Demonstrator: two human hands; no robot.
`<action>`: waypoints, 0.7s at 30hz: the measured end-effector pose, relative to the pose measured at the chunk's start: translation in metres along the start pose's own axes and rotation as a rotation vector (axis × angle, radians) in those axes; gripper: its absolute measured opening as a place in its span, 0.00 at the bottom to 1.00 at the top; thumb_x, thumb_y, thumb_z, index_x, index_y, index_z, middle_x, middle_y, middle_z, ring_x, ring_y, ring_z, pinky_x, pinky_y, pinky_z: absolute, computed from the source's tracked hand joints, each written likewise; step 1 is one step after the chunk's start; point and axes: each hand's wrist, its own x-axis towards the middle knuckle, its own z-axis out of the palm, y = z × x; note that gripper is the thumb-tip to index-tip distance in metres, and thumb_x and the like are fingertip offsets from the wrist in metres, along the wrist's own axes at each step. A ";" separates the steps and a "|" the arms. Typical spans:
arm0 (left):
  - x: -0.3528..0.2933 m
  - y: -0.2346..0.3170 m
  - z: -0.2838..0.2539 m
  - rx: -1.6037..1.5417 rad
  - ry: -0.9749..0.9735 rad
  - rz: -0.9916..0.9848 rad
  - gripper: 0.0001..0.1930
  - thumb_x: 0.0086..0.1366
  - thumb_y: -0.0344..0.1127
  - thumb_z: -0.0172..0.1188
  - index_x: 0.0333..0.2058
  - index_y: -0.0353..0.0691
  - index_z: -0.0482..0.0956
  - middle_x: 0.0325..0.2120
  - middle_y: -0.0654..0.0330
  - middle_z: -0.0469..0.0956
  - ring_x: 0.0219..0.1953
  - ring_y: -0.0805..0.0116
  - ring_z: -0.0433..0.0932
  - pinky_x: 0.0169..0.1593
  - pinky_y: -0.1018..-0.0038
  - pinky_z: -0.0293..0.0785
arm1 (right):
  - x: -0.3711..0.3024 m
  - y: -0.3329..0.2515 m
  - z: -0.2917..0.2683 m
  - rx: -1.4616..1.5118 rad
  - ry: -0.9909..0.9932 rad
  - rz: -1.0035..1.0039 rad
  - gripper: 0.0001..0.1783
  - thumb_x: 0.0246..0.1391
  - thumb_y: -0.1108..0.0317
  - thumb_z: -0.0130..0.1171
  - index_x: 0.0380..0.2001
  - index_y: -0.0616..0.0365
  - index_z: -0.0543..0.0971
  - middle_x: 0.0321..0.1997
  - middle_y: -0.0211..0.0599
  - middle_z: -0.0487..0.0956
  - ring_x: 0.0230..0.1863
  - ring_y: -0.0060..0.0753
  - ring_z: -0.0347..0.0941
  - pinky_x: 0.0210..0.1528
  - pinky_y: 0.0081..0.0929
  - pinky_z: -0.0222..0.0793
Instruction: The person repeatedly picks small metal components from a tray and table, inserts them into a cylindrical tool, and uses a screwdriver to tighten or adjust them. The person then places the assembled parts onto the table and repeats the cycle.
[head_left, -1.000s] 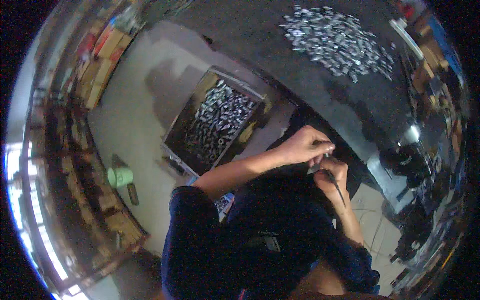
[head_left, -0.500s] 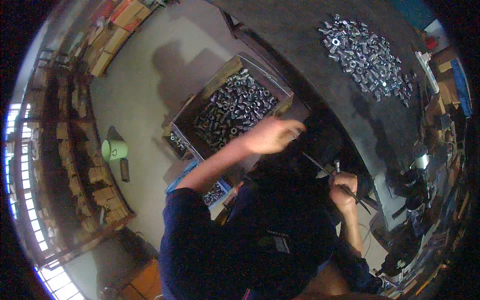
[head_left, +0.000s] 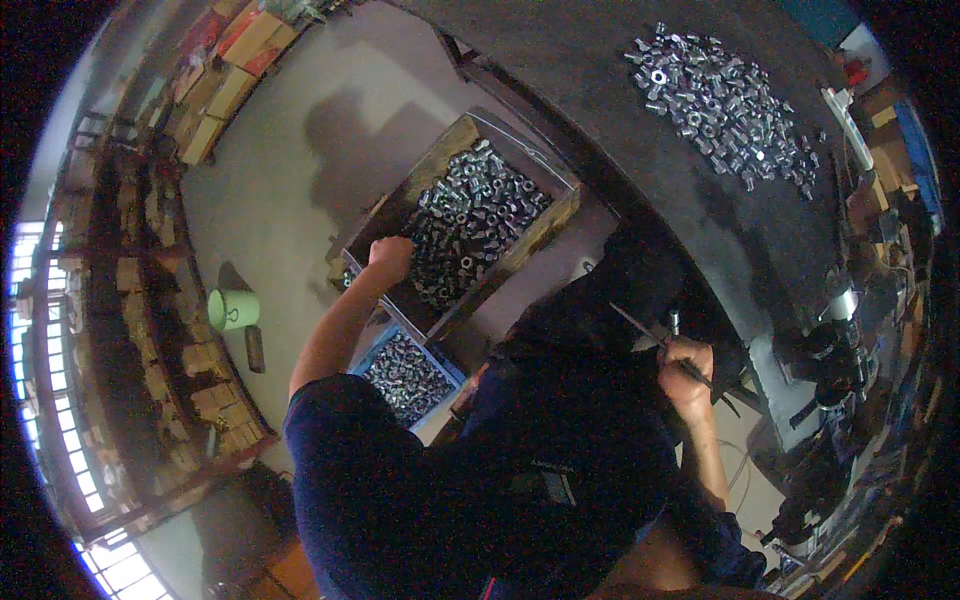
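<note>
My left hand (head_left: 391, 259) is at the near left corner of a crate (head_left: 562, 212) of shiny metal fittings (head_left: 470, 215). Its fingers are curled and turned away, so what they hold, if anything, is hidden. My right hand (head_left: 687, 368) is closed around a thin, rod-like tool (head_left: 634, 320) with a slim tip pointing up and left. A small shiny metal fitting (head_left: 674, 322) stands up out of the same fist. In front of my left upper arm, a blue bin (head_left: 452, 374) holds many small metal pieces (head_left: 405, 375).
A dark workbench (head_left: 590, 75) runs along the right, with a heap of metal fittings (head_left: 715, 105) on it. On the floor at left are a light green mug-like container (head_left: 236, 310) and a small block (head_left: 255, 349). Shelves with boxes (head_left: 205, 375) line the left side.
My left hand has swung left, from in front of my body to the crate's near left corner. The blue bin shows more. My right hand stays almost in place with the tool.
</note>
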 end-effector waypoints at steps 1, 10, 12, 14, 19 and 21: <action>0.012 0.007 -0.004 -0.035 0.019 0.008 0.09 0.49 0.30 0.56 0.31 0.41 0.80 0.34 0.54 0.79 0.40 0.56 0.78 0.40 0.62 0.74 | -0.002 -0.001 -0.004 -0.060 0.021 0.012 0.06 0.27 0.79 0.52 0.11 0.59 0.66 0.12 0.30 0.63 0.16 0.22 0.57 0.19 0.24 0.50; 0.015 0.002 -0.001 -0.032 -0.068 -0.101 0.10 0.45 0.30 0.60 0.30 0.41 0.81 0.33 0.54 0.79 0.38 0.55 0.78 0.40 0.62 0.74 | -0.011 0.015 -0.004 0.048 0.056 0.064 0.04 0.29 0.80 0.53 0.15 0.60 0.71 0.15 0.32 0.69 0.19 0.23 0.64 0.23 0.22 0.58; 0.013 -0.002 0.000 -0.016 -0.053 -0.079 0.10 0.45 0.30 0.61 0.30 0.41 0.80 0.33 0.55 0.79 0.38 0.55 0.78 0.39 0.62 0.74 | -0.012 0.017 -0.002 0.088 0.070 0.041 0.05 0.30 0.79 0.54 0.17 0.60 0.72 0.16 0.32 0.70 0.19 0.24 0.65 0.23 0.23 0.59; 0.011 -0.008 0.002 -0.047 -0.033 -0.055 0.12 0.45 0.30 0.61 0.32 0.41 0.80 0.33 0.55 0.79 0.37 0.55 0.78 0.37 0.63 0.74 | -0.014 0.025 0.001 0.094 0.077 0.015 0.06 0.30 0.78 0.55 0.19 0.60 0.72 0.16 0.31 0.70 0.19 0.25 0.65 0.23 0.23 0.58; -0.013 0.037 -0.054 -0.795 0.117 0.160 0.13 0.48 0.30 0.61 0.35 0.35 0.77 0.28 0.58 0.78 0.29 0.64 0.78 0.35 0.68 0.74 | -0.014 0.023 0.000 -0.007 -0.016 0.043 0.06 0.30 0.74 0.57 0.15 0.58 0.70 0.17 0.34 0.69 0.20 0.30 0.65 0.23 0.27 0.57; -0.029 0.070 -0.078 -1.246 0.078 0.288 0.12 0.50 0.30 0.60 0.35 0.33 0.76 0.26 0.59 0.77 0.26 0.67 0.77 0.34 0.70 0.74 | 0.000 0.004 -0.004 -0.032 -0.154 0.076 0.10 0.31 0.71 0.59 0.12 0.58 0.67 0.17 0.37 0.68 0.19 0.36 0.65 0.21 0.29 0.55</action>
